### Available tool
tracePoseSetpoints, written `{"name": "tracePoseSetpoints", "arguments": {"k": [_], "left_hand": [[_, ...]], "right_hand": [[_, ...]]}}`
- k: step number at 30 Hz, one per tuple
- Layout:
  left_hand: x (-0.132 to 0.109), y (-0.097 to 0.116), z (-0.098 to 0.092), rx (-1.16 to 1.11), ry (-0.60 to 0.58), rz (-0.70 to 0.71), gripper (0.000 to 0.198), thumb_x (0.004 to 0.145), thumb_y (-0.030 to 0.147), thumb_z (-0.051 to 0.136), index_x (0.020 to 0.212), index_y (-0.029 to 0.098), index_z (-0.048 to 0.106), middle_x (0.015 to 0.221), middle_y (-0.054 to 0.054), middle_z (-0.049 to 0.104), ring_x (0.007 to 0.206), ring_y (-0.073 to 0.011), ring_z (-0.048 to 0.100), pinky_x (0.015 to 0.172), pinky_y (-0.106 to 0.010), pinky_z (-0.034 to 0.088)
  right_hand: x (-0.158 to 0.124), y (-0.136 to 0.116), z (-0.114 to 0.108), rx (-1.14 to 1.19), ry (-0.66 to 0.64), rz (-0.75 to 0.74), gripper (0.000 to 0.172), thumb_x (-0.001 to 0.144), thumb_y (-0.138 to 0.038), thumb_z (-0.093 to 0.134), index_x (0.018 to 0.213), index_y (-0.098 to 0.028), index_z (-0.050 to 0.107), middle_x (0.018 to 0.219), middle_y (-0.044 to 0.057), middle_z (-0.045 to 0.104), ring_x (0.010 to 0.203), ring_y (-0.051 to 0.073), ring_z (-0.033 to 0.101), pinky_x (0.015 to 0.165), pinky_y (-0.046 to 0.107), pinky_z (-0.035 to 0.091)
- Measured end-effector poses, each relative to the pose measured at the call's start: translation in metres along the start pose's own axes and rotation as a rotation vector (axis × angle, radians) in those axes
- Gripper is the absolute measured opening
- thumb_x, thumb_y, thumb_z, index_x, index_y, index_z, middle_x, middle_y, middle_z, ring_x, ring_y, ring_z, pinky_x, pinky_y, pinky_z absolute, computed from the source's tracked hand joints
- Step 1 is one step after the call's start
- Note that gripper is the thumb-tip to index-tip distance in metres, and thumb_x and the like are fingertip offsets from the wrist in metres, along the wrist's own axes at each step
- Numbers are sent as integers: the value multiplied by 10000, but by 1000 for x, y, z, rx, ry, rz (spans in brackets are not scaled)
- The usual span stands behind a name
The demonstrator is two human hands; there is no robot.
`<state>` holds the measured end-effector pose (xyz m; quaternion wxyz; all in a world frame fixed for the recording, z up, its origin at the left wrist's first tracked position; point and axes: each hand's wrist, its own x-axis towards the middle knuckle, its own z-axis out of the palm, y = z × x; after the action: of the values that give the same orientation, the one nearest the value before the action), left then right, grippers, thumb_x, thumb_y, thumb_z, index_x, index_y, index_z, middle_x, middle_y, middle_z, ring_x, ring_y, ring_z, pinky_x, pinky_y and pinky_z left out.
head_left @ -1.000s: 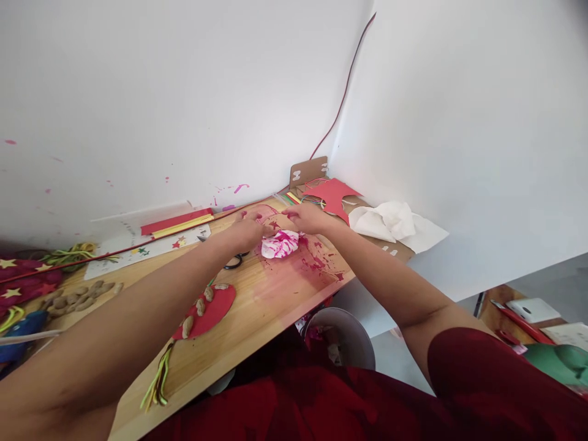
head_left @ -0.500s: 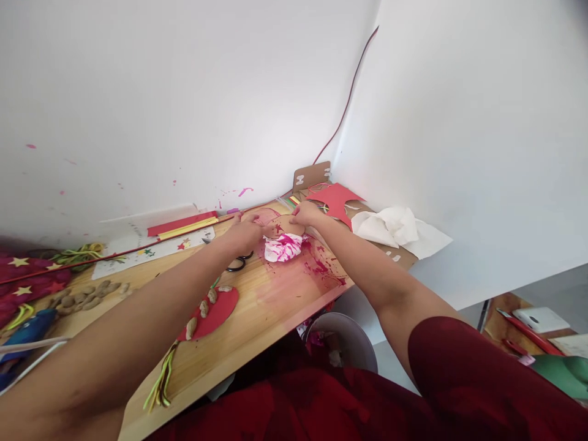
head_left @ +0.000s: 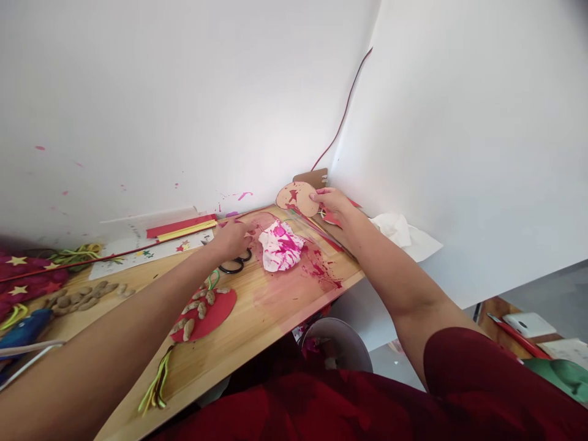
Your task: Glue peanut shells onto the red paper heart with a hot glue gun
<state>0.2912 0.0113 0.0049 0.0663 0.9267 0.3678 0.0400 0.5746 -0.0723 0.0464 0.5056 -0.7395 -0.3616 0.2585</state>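
Observation:
My right hand [head_left: 331,199] pinches the right edge of a round cardboard disc [head_left: 298,196] stained with red, raised above the back of the table. My left hand [head_left: 235,239] is low over the table, its fingers apart and nothing visible in them. Just right of it lies a crumpled white tissue [head_left: 281,246] blotched with magenta. Black-handled scissors [head_left: 233,264] lie partly under the left hand. Nearer me is a red paper disc [head_left: 215,315] bearing several peanuts [head_left: 202,309], with a yellow, green and dark yarn tassel [head_left: 158,386] at its lower end.
Loose peanuts [head_left: 87,295] and a blue glue gun [head_left: 27,334] lie at the left. Red and yellow paper strips [head_left: 186,228] are by the wall. White paper towel [head_left: 399,236] lies at the right. A bin [head_left: 340,343] stands below the table edge. Red stains mark the wooden tabletop [head_left: 261,315].
My right hand has lifted the cardboard disc up and right, away from the tissue. My left hand has let go of the disc and shifted left and down. The tissue looks more spread out.

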Motion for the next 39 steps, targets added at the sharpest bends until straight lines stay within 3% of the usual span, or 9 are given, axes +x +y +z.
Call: {"name": "tracePoseSetpoints", "arguments": {"k": [5, 9, 13, 21, 29, 39], "left_hand": [[3, -1, 1, -73, 21, -25, 422, 880, 268, 491, 1217, 248, 744, 1158, -79, 776, 1095, -280, 693, 859, -344, 525], [1, 0, 4, -105, -21, -42, 319, 861, 299, 526, 1029, 263, 796, 1025, -48, 797, 956, -239, 719, 786, -301, 513], [-12, 3, 5, -108, -68, -67, 273, 854, 351, 552, 909, 254, 801, 910, -53, 794, 870, -256, 717, 749, -328, 497], [-22, 10, 12, -239, -145, -71, 188, 790, 325, 616, 859, 297, 788, 842, 33, 787, 813, -186, 709, 676, -253, 471], [-10, 40, 22, -237, -9, -91, 346, 882, 487, 535, 940, 257, 787, 881, -39, 770, 807, -225, 677, 646, -312, 425], [-21, 79, 31, -27, 199, 130, 349, 959, 340, 486, 1143, 207, 751, 1173, -170, 673, 1157, -362, 562, 924, -516, 455]], "right_hand": [[-15, 6, 2, 248, -131, 74, 158, 774, -244, 746, 895, -181, 665, 857, 40, 744, 746, 151, 663, 684, 269, 523], [-33, 20, 20, 328, -183, 148, 172, 718, -240, 780, 815, -183, 651, 707, -2, 689, 609, 119, 579, 561, 233, 446], [-50, 24, 38, 359, -180, 216, 191, 694, -223, 782, 749, -184, 604, 602, -31, 611, 515, 91, 466, 464, 219, 303], [-59, 13, 48, 440, -105, 199, 277, 641, -253, 811, 710, -198, 549, 586, -43, 572, 515, 90, 430, 475, 243, 248], [-68, 20, 32, 514, -58, 200, 281, 633, -295, 829, 770, -202, 602, 644, -34, 603, 544, 97, 435, 489, 246, 253], [-74, 33, 16, 535, 0, 174, 373, 627, -361, 851, 758, -200, 541, 669, -39, 584, 553, 75, 448, 467, 214, 272]]}}
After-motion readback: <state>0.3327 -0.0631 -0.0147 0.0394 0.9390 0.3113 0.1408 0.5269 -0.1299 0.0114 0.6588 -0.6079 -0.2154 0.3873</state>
